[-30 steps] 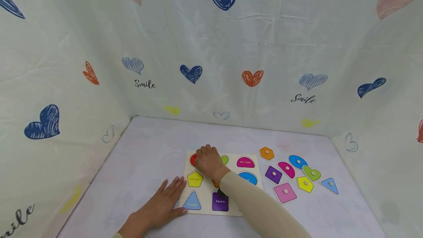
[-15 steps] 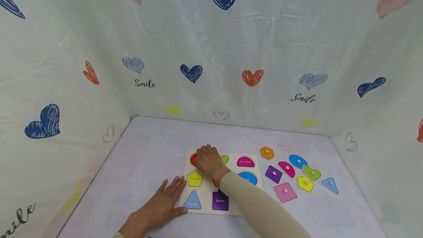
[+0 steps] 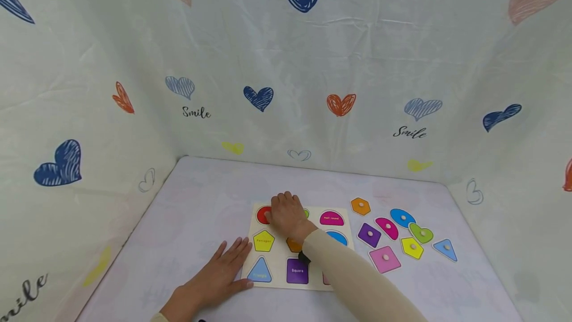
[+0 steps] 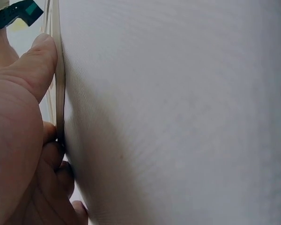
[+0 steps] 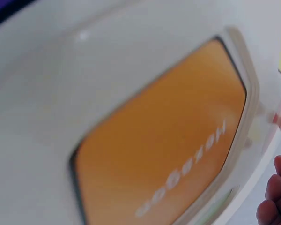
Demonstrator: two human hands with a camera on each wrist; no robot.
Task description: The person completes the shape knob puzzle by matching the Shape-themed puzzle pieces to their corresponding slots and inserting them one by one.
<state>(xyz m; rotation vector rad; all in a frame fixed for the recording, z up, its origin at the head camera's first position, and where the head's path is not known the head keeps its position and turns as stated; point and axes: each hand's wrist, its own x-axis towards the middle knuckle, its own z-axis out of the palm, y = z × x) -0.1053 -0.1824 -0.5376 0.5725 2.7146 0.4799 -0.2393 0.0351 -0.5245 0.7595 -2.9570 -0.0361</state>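
A white shape puzzle board [image 3: 279, 268] lies on the table. My left hand [image 3: 219, 272] rests beside its left edge with spread fingers, the thumb at the lower left corner. In the left wrist view the thumb [image 4: 42, 51] touches the board's side. My right hand [image 3: 288, 215] is over the top row, between the red circle [image 3: 262, 215] and the mostly covered green heart. Its thumb is right at the circle. Seen from the right wrist, loosely bent fingers [image 5: 274, 197] stand apart from a small red knob [image 5: 279, 120], with the orange hexagon [image 5: 164, 140] nearer the camera.
Several loose knobbed pieces lie right of the board, including an orange hexagon [image 3: 360, 206], a purple square [image 3: 367, 237], a pink four-sided piece [image 3: 380, 265] and a blue triangle [image 3: 449, 253]. A heart-printed cloth [image 3: 304, 63] hangs behind the table [image 3: 214, 188].
My right hand has shifted slightly right and up, uncovering more of the red circle and the orange hexagon on the board. My left hand has stayed in place.
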